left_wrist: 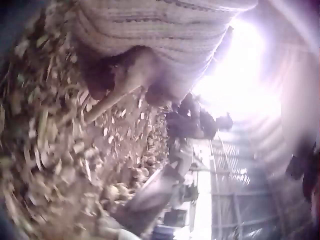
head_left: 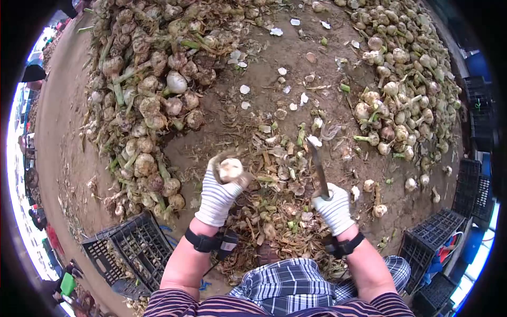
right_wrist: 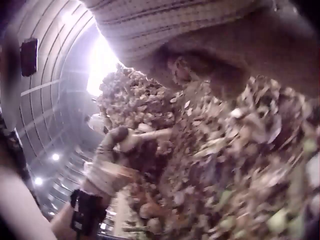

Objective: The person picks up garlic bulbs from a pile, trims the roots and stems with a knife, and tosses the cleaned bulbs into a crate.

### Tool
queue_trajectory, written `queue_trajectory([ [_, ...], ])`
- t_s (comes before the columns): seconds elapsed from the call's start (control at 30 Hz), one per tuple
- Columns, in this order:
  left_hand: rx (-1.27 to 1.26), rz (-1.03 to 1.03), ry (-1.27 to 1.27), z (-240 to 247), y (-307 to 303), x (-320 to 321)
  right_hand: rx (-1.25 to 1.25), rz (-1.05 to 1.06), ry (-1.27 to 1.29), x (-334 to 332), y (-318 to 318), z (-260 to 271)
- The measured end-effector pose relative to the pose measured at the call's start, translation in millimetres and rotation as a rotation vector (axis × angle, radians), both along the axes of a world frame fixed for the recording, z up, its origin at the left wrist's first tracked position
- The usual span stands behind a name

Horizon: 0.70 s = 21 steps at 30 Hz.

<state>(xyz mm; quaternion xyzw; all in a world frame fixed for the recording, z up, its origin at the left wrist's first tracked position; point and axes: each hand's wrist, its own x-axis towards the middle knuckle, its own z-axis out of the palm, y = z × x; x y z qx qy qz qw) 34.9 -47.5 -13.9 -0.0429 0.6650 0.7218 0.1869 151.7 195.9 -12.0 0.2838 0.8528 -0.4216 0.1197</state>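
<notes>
In the head view my left hand [head_left: 215,198], in a striped white glove with dirty fingers, grips a garlic bulb [head_left: 231,168] with its pale side turned up. The bulb's long stem [left_wrist: 111,104] juts out below the glove in the left wrist view. My right hand [head_left: 336,210], gloved alike, holds a knife [head_left: 319,170] by the handle, blade pointing forward and away from me. The two hands are apart, over a heap of garlic trimmings [head_left: 282,206]. From the right wrist, the left hand and the bulb [right_wrist: 128,143] appear across the heap, blurred.
A large pile of untrimmed garlic [head_left: 153,105] lies to the left, stems still on. Trimmed bulbs [head_left: 401,100] are piled at the right. Black plastic crates stand at the lower left [head_left: 134,248] and lower right [head_left: 435,230]. White skins dot the dirt floor [head_left: 296,58].
</notes>
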Motion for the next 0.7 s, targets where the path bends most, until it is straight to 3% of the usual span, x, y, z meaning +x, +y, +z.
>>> queue_trajectory([
  [0.03, 0.175, 0.015, -0.142, -9, -5, -1, -0.251, -0.115, 0.053, -1, -13, 5],
  [0.07, 0.352, 0.027, -0.286, -17, -7, -2, -0.266, -0.066, 0.108, -6, -24, 13],
  [0.13, 0.596, 0.177, -0.47, 22, 23, 1, -0.518, -0.232, 0.167, -16, -51, 25],
  [0.33, 0.753, 0.24, -0.449, 52, 54, 8, -0.452, -0.11, 0.186, -28, -67, 6],
  [0.4, 0.925, 0.134, -0.461, 58, 42, 7, -0.528, -0.081, -0.082, 10, -67, -11],
  [0.47, 0.535, -0.124, -0.123, 53, 36, -13, -0.496, 0.004, -0.29, 74, -70, -52],
  [0.53, 0.567, -0.071, -0.234, 52, 52, -24, -0.507, 0.052, -0.413, 85, -69, -61],
  [0.6, 0.753, -0.253, -0.128, 79, 83, -12, -0.387, 0.068, -0.127, 67, -68, -79],
  [0.63, 0.514, -0.293, 0.119, 95, 80, -18, -0.435, -0.066, 0.297, 49, -74, -91],
  [0.67, 0.272, -0.336, 0.365, 108, 72, -30, -0.684, -0.214, 0.029, 26, -59, -38],
  [0.7, -0.241, -0.22, 0.527, 111, 48, -46, -0.659, -0.249, -0.047, 18, -48, -21],
])
